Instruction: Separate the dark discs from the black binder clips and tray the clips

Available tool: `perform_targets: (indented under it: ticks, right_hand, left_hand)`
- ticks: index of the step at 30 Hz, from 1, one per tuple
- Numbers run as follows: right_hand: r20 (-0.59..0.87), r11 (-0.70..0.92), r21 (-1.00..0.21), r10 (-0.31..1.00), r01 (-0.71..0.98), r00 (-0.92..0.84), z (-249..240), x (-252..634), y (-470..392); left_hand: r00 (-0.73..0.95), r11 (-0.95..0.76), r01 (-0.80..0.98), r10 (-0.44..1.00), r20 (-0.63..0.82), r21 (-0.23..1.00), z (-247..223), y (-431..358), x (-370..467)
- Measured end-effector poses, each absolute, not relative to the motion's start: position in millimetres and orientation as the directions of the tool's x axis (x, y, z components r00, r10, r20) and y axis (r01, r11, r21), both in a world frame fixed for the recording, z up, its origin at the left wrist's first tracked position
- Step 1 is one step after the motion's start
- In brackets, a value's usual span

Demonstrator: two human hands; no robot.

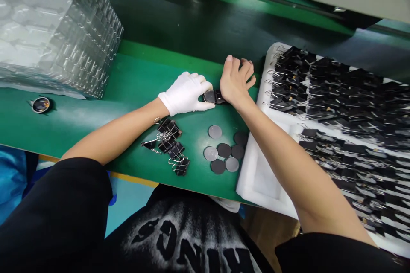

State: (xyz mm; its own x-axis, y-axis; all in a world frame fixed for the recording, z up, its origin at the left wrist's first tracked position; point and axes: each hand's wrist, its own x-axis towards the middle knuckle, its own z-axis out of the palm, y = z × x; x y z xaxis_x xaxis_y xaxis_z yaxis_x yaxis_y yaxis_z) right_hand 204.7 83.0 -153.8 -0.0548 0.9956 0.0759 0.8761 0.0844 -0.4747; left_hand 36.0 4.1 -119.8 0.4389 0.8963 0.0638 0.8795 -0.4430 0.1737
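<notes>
My left hand (187, 94), in a white glove, pinches a dark round part (209, 96) between thumb and fingers on the green bench. A dark, narrow piece (219, 97) with light edges runs from it to the right; its far end is hidden by my right hand. My bare right hand (237, 79) has its fingers spread and lifted, with the heel of the palm down on or against that piece. Nearer to me lie a cluster of black binder clips (169, 143) with silver wire handles and several flat discs (224, 150), some black, some grey.
On the right, a white foam tray (253, 175) holds rows of black binder-clipped parts (339, 89). Stacked clear plastic trays (86, 38) stand at the left. A small round part (41, 105) with a metal rim lies before them. The green bench's (128, 76) front edge is close to my body.
</notes>
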Motion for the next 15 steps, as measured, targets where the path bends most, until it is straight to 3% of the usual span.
perform_targets:
  ticks: [3, 5, 8, 10, 12, 13, 15]
  right_hand:
    - [0.104, 0.058, -0.53, 0.995, 0.846, -0.004, -141.1, 203.3, 80.6]
    - [0.201, 0.104, -0.552, 0.979, 0.827, 0.011, -124.7, 204.9, 71.9]
    - [0.383, 0.419, -0.508, 0.892, 0.753, -0.239, -95.6, 207.7, 41.6]
    - [0.387, 0.711, -0.454, 0.701, 0.537, -0.6, -81.2, 207.1, 12.3]
    - [0.308, 0.877, -0.424, 0.376, 0.228, -0.874, -75.8, 203.5, -17.1]
    - [0.265, 0.906, -0.405, 0.243, 0.121, -0.933, -76.6, 200.7, -29.4]
    - [0.196, 0.935, -0.352, 0.111, 0.035, -0.974, -82.9, 194.4, -45.3]
  left_hand:
    - [0.43, -0.435, 0.885, 0.9, 0.064, 0.167, -117.8, 1.1, 37.4]
    - [0.359, -0.366, 0.916, 0.931, 0.071, 0.164, -116.8, -2.9, 37.7]
    - [0.164, -0.183, 0.97, 0.979, 0.119, 0.163, -116.7, -8.0, 34.6]
    - [0.122, -0.151, 0.975, 0.977, 0.172, 0.164, -117.4, -8.8, 29.7]
    - [0.23, -0.262, 0.953, 0.952, 0.201, 0.154, -117.7, -7.7, 24.3]
    - [0.323, -0.353, 0.925, 0.926, 0.197, 0.144, -117.6, -6.8, 22.2]
    - [0.468, -0.49, 0.861, 0.868, 0.169, 0.134, -116.9, -5.1, 19.7]
